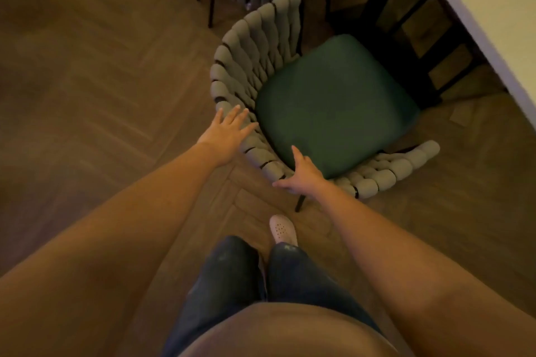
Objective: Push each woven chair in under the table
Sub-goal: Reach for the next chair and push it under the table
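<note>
While the grey woven chair with a dark green seat cushion stands on the wooden herringbone floor just short of the pale table edge, the left hand lies flat, fingers spread, on its curved backrest. The right hand rests open on the backrest rim nearer the body, thumb over the cushion, neither hand gripping.

woven cloth chair, matt wood floor
</note>
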The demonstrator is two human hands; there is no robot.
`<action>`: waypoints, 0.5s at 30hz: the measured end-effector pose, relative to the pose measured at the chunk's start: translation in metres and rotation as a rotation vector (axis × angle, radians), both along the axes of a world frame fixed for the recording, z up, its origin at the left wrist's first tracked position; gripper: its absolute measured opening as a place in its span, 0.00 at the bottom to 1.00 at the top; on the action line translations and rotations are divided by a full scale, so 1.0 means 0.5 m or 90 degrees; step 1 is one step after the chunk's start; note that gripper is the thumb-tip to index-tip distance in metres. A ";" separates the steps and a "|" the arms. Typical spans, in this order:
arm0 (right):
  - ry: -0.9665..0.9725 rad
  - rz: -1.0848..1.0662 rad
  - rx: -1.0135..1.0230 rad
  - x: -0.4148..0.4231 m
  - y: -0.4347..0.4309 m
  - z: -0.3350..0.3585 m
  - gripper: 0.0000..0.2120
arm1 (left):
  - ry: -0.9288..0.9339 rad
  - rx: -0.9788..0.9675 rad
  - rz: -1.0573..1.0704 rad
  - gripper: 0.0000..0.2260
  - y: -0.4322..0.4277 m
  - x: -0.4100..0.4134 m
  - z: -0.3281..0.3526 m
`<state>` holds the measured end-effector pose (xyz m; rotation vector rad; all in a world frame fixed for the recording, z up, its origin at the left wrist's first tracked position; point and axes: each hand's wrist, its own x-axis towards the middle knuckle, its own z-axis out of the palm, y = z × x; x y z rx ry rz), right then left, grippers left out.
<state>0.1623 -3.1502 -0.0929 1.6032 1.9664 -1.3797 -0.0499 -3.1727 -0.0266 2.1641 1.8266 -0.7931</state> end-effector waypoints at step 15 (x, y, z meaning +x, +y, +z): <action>-0.186 0.005 0.172 -0.152 -0.044 -0.011 0.17 | 0.079 -0.151 -0.345 0.17 0.188 -0.087 -0.086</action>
